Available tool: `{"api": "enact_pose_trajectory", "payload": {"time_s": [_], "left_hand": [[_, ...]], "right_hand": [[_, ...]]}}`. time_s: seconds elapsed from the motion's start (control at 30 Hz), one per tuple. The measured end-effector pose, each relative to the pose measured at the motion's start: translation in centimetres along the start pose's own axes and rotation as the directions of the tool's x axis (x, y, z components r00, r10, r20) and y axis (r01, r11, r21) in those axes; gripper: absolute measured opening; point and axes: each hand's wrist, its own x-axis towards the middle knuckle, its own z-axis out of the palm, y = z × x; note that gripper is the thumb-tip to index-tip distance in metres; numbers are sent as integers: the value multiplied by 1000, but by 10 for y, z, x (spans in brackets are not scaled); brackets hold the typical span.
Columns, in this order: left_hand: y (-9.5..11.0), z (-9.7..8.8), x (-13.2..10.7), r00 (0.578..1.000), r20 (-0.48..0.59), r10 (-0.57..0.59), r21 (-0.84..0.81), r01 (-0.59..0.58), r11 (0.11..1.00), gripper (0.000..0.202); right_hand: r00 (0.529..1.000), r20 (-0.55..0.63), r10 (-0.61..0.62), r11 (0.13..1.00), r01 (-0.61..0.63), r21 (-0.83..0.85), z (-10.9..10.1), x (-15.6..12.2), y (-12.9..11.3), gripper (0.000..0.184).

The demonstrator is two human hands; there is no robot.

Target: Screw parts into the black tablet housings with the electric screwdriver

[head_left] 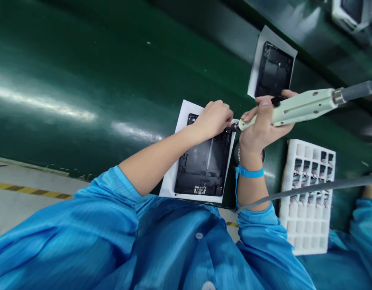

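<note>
Electric screwdriver (303,106), one, in right hand (264,125)

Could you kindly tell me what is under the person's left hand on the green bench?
The left hand lies over the upper part of a black device housing, which sits on white paper. One corner shows beyond the hand; the surface beneath the palm is covered.

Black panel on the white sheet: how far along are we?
Done, apparently: a second black panel lies aside on its paper. In hand: the right hand holds an electric screwdriver at the near panel's top corner, the left hand resting there. Left: the white foam tray holds wired parts.
</note>
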Motion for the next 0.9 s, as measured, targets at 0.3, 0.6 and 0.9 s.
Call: {"api": "enact_pose_trajectory", "payload": {"time_s": [0.3,0.6,0.9], "left_hand": [[4,-5,-2,1000,6,12,22,-12,1000,28],[6,-8,4,1000,14,6,-34,-5,999,28],[3,-78,-121,928,-82,-363,-700,205,684,19]], "right_hand": [[999,-21,29,999,-30,-11,5,-2,-3,31],[996,-13,91,993,-90,80,9,0,9,43],[992,-33,-123,983,126,132,-86,29,-20,35]]}}
